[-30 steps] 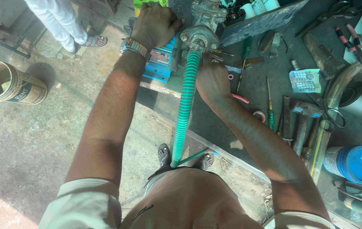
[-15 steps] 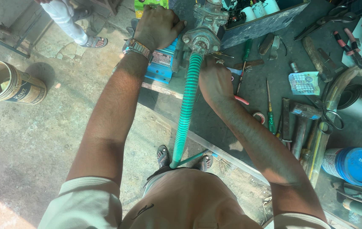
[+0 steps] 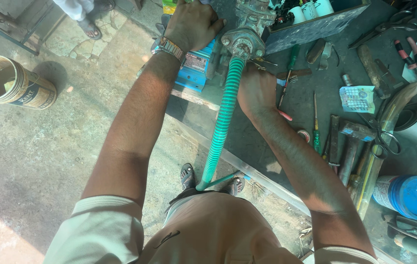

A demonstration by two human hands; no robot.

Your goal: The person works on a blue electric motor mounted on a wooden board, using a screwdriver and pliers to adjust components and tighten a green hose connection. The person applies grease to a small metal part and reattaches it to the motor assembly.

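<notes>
Beside ribbed green hose [image 3: 222, 122], right hand [image 3: 256, 90] presses.

The ribbed hose [image 3: 222, 128] in the middle is bright green with darker green rings along it. The pump [image 3: 245, 35] at its far end is dull grey metal with brownish grime. Just left of it, the box [image 3: 196, 67] is vivid blue with a pale label. The bucket [image 3: 10, 82] at far left is cream inside, with a dark blue band on its outside. At right, the can [image 3: 407, 196] has a blue lid and a white side. On the dark grey bench [image 3: 316, 73], a screwdriver [image 3: 316, 126] has a green and yellow handle. The wristwatch [image 3: 170, 48] band is silver. The shirt [image 3: 208, 232] near the camera is plain beige.
</notes>
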